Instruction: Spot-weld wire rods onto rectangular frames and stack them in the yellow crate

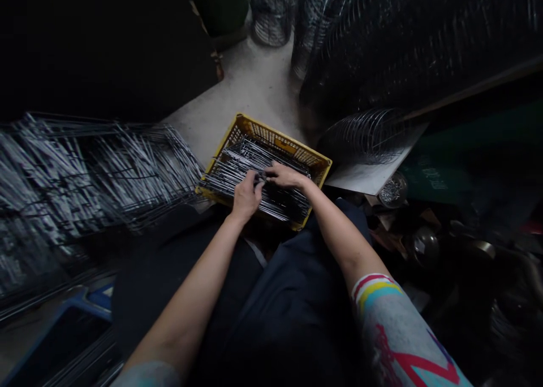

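Note:
A yellow plastic crate [280, 139] sits on the floor in front of my knees, filled with several thin metal wire rods [237, 163] lying side by side. My left hand [246, 194] rests on the rods near the crate's front, fingers curled around some of them. My right hand [285, 175] lies just right of it, fingers bent over the same rods. The two hands nearly touch in the crate's middle.
A stack of wire racks [93, 172] lies to the left. Coiled wire rings [365, 135] rest on a board [373, 175] at the right. More wire baskets [274, 8] stand at the back. Bare concrete floor [250, 87] shows behind the crate.

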### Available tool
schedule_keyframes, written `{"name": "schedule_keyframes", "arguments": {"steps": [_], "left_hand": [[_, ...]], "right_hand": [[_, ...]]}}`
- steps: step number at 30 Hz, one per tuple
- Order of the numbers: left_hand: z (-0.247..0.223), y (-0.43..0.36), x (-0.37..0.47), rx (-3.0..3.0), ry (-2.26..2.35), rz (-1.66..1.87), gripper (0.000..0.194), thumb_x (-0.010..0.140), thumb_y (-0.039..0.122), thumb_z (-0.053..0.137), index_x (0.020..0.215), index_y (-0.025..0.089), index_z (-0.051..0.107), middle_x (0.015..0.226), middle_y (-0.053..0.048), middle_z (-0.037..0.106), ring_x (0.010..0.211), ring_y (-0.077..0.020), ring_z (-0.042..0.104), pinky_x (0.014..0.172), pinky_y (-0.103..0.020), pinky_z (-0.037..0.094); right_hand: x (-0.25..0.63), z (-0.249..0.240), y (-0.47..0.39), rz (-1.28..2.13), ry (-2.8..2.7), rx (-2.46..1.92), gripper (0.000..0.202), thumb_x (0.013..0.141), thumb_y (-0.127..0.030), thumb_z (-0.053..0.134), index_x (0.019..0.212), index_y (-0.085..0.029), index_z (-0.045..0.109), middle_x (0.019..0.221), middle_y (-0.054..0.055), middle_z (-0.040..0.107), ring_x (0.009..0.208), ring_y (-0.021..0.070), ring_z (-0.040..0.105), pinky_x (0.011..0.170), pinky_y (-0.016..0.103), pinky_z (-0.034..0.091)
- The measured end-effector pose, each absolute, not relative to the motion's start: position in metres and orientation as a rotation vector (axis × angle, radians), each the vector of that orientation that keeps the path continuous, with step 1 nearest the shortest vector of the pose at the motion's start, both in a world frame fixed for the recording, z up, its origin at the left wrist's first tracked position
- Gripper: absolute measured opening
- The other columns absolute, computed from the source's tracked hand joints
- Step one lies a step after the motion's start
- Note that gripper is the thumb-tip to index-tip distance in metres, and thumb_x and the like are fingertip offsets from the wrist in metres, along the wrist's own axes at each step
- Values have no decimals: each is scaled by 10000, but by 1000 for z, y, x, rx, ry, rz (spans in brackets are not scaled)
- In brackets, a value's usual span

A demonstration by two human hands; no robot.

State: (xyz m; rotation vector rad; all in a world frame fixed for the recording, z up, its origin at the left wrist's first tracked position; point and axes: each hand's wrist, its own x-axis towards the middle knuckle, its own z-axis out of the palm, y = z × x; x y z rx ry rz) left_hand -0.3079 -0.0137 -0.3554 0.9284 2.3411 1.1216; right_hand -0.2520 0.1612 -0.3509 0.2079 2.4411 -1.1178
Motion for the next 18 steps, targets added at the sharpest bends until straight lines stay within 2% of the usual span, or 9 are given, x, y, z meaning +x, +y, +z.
{"name": "schedule_keyframes", "arguments": {"steps": [5, 9, 13, 18], "left_hand": [[-357, -14, -301, 593, 2357, 1249, 375, 773, 226, 685, 1068, 209, 453, 869, -25, 721, 834, -203, 716, 789, -318, 532], [-364, -15, -291, 779, 2406, 1272, 259, 855, 187, 559, 1095, 192, 464, 978, -76, 706, 896, -200, 707, 776, -305, 537], [-374, -13, -286, 924, 2592, 1145, 124, 885, 183, 487, 1002, 181, 528, 940, -121, 674, 916, -254, 666, 834, -368, 502], [-383, -9, -284, 1098, 2576, 1045, 185, 860, 114, 405, 893, 187, 572, 886, -130, 642, 915, -285, 599, 853, -420, 457]], "right_hand": [[-249, -352, 159, -1066, 2509, 196, 170, 951, -244, 492, 1026, -170, 626, 934, 38, 456, 863, 187, 463, 825, 275, 390], [-248, -350, 153, -1007, 2562, 238, 148, 948, -240, 502, 1003, -178, 625, 953, 43, 471, 853, 183, 475, 802, 272, 396], [-251, -345, 147, -958, 2532, 290, 158, 940, -232, 496, 994, -170, 631, 992, 63, 492, 851, 197, 496, 786, 292, 415], [-259, -337, 147, -981, 2392, 355, 157, 914, -231, 523, 947, -155, 657, 1000, 72, 520, 827, 194, 517, 775, 287, 433]]}}
